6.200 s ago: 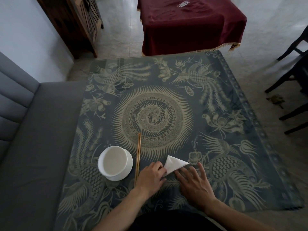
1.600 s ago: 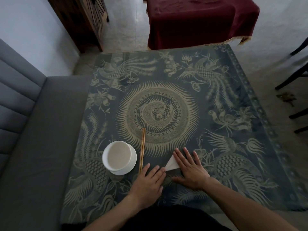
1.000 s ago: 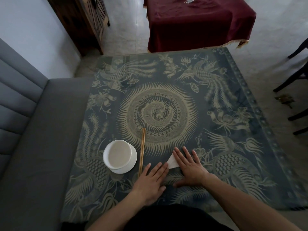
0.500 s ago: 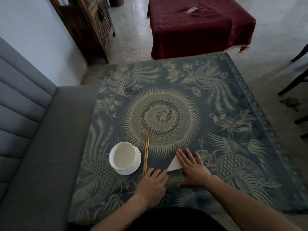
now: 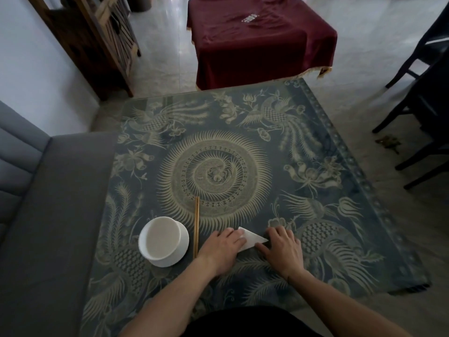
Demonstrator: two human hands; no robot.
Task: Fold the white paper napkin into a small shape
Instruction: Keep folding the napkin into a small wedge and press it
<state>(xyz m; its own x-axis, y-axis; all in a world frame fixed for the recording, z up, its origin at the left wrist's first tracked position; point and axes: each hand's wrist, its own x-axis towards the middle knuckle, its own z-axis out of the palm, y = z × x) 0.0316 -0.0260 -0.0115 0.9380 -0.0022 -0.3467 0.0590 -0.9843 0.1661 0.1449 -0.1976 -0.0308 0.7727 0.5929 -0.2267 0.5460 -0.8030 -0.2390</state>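
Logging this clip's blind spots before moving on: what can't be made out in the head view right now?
- White folded paper napkin: its near-left part lies under the left hand, its right tip meets the right hand; the layer count is unreadable.
- Round white bowl: whether it holds anything is unclear in the dim light.
- Small white marks on the dark red cloth: too small to identify.
- Black chairs: cut off by the right edge.
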